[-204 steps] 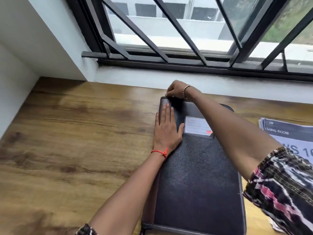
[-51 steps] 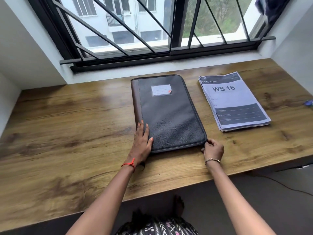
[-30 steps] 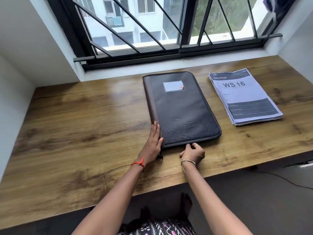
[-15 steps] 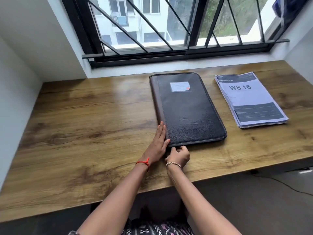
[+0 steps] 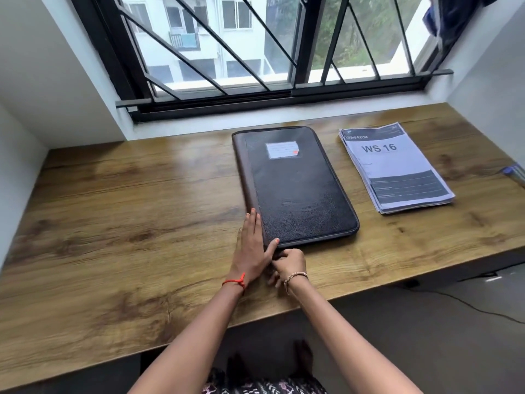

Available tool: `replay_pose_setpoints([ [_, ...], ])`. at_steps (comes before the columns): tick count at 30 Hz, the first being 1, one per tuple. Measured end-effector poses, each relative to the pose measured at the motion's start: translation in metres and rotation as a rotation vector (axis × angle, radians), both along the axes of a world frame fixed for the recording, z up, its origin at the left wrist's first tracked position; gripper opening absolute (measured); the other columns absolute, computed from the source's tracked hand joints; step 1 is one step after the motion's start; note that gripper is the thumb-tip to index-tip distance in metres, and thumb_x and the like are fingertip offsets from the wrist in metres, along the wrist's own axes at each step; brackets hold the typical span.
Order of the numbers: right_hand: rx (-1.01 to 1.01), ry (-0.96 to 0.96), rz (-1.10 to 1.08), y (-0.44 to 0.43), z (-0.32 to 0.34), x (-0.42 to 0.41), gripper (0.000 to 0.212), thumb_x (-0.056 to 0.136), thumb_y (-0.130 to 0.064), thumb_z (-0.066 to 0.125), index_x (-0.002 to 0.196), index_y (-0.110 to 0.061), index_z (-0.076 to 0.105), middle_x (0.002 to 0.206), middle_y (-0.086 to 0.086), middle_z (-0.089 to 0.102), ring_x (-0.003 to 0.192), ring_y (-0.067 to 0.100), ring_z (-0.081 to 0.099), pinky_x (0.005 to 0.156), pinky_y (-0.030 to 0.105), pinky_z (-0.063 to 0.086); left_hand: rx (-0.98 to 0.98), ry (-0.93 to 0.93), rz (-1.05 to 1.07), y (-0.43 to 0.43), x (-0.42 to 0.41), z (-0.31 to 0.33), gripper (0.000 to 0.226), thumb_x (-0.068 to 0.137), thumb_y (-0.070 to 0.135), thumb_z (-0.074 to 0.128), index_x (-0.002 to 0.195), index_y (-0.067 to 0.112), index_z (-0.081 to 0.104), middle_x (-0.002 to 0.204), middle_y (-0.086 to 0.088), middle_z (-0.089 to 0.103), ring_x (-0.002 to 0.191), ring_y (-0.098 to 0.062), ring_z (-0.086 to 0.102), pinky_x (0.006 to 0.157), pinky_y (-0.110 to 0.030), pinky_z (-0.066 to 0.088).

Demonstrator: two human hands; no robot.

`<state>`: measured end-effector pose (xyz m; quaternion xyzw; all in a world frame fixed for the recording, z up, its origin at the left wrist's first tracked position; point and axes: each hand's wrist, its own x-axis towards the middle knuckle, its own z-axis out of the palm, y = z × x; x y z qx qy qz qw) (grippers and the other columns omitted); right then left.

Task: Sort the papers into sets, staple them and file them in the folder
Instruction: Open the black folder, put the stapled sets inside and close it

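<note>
- left hand (image 5: 251, 250) lies flat on the desk (image 5: 127, 223), its fingers (image 5: 253, 223) straight and pressed together, running up along the brown spine edge of the folder (image 5: 298, 189). The thumb sticks out sideways onto the folder's near left corner
- right hand (image 5: 291, 261) is tucked in just right of that thumb, touching it. Its fingers are curled in tight and pinching at the folder's near edge, right by the corner. What sits between them is too small to make out
- the folder is black, closed and flat on the desk. It stretches away from both sets of fingers toward the window (image 5: 255, 52), so the hands are at its near left corner and the rest lies beyond them
- there's a white label (image 5: 282, 150) on the cover, up at the end far from the fingers
- the papers (image 5: 395, 169) are one stack with "WS 16" on the top sheet, well off to the right of the right hand's fingers. They sit just beside the folder without touching it
- red thread (image 5: 237, 282) on the left wrist, thin bracelet (image 5: 295, 276) on the right
- some small blue thing (image 5: 514, 172) lies way out right past the papers, cut off by the frame, no idea what it is
</note>
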<state>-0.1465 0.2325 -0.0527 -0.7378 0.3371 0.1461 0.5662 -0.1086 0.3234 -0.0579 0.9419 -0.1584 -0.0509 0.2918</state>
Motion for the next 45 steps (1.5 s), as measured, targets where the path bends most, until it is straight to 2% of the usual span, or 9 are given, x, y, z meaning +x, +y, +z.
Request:
replay_pose_setpoints([
  [6,0.014,0.223,0.197,-0.089,0.035,0.011,0.025,0.088,-0.001,0.053,0.064,-0.007,0.049,0.042,0.003,0.046,0.023,0.008,0.048,0.026,0.009,0.027,0.319,-0.115,-0.137,-0.034,0.0,0.012,0.104,0.064,0.076,0.004,0.149,0.017,-0.001,0.156,-0.006,-0.013,0.142,-0.02,-0.02,0.112,-0.038,-0.015],
  [10,-0.128,0.227,0.033,-0.159,0.032,0.021,0.022,0.083,-0.002,0.058,0.061,-0.005,0.055,0.051,0.008,0.047,0.026,0.014,0.044,0.032,0.012,0.03,0.499,-0.079,-0.168,-0.059,0.009,0.011,0.094,0.079,0.076,0.024,0.149,0.023,-0.007,0.155,-0.005,-0.021,0.134,-0.025,-0.031,0.106,-0.05,-0.019],
  [13,-0.386,0.106,-0.105,-0.193,0.026,0.026,0.007,0.073,-0.006,0.06,0.072,-0.002,0.065,0.068,0.013,0.061,0.059,0.028,0.062,0.056,0.034,0.054,0.567,-0.099,-0.167,-0.067,0.012,0.016,0.087,0.079,0.075,0.03,0.149,0.023,0.017,0.157,-0.005,0.003,0.143,-0.035,0.004,0.105,-0.067,0.008],
  [16,-0.43,-0.11,-0.166,-0.207,0.029,0.027,0.015,0.08,-0.003,0.055,0.086,-0.001,0.068,0.081,0.012,0.062,0.078,0.023,0.057,0.074,0.03,0.048,0.622,-0.062,-0.183,-0.068,0.011,0.012,0.09,0.071,0.077,0.019,0.129,0.019,0.056,0.137,-0.008,0.052,0.124,-0.038,0.049,0.088,-0.071,0.033],
  [24,-0.315,-0.427,-0.318,-0.202,0.023,0.031,0.025,0.089,-0.001,0.044,0.095,-0.009,0.067,0.092,0.014,0.07,0.076,0.02,0.062,0.06,0.016,0.051,0.616,-0.05,-0.154,-0.07,0.01,0.006,0.075,0.076,0.061,0.024,0.122,0.016,0.062,0.127,-0.012,0.06,0.113,-0.043,0.056,0.075,-0.072,0.039],
  [28,-0.355,-0.537,-0.278,-0.198,0.031,0.035,0.025,0.09,0.003,0.045,0.101,0.001,0.067,0.099,0.015,0.069,0.083,0.017,0.058,0.068,0.014,0.044,0.538,-0.098,-0.137,-0.067,0.008,0.02,0.067,0.077,0.055,0.036,0.13,0.015,0.045,0.126,-0.011,0.06,0.111,-0.042,0.057,0.067,-0.071,0.043],
  [31,-0.37,-0.588,-0.201,-0.193,0.032,0.041,0.025,0.091,0.002,0.047,0.107,0.004,0.065,0.103,0.019,0.068,0.093,0.023,0.06,0.068,0.013,0.034,0.391,-0.127,-0.064,-0.063,0.004,0.027,0.083,0.066,0.046,0.073,0.133,0.013,0.037,0.133,-0.011,0.055,0.117,-0.04,0.054,0.069,-0.067,0.047],
  [37,-0.352,-0.58,-0.019,-0.171,0.028,0.051,0.024,0.091,-0.008,0.052,0.11,-0.005,0.066,0.106,0.014,0.069,0.088,0.02,0.061,0.076,0.023,0.043,-0.166,-0.19,0.136,-0.05,-0.016,0.03,0.069,0.089,0.061,0.02,0.148,0.026,0.009,0.152,0.002,0.011,0.142,-0.012,0.006,0.111,-0.055,0.019],
  [45,-0.321,-0.611,0.245,-0.145,0.028,0.055,0.029,0.092,-0.015,0.053,0.12,-0.008,0.059,0.126,0.007,0.059,0.119,0.023,0.053,0.103,0.035,0.04,-0.548,-0.313,0.428,-0.049,-0.028,0.041,0.058,0.098,0.045,0.028,0.141,0.006,0.032,0.142,-0.009,0.042,0.127,-0.017,0.043,0.102,-0.03,0.039],
])
